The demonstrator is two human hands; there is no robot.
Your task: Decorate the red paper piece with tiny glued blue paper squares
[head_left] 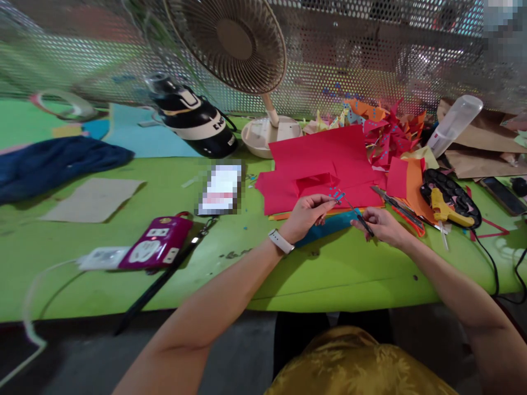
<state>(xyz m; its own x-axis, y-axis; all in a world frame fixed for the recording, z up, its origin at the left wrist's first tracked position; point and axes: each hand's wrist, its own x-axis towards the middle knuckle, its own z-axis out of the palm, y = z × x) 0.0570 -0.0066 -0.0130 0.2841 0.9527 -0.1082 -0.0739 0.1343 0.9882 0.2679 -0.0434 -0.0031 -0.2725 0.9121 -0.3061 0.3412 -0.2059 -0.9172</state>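
Note:
My left hand [307,216] is closed in a pinch over the red paper [321,148]. At its fingertips is something tiny, with small blue bits [338,196] around it. My right hand [381,226] is closed round a slim tool [363,222] with a dark handle and a thin metal end; whether it is scissors or tweezers does not show clearly. The tool's tip points toward my left fingertips. Below both hands lies a blue paper strip [325,227], partly covered by my left hand.
A fan [272,129] and a black bottle [201,126] stand at the back. Paper scraps [391,131] pile up behind the red paper. To the right lie a cutter [399,208] and a yellow glue gun [447,207]; to the left, a phone [221,189] and a purple power strip [158,241].

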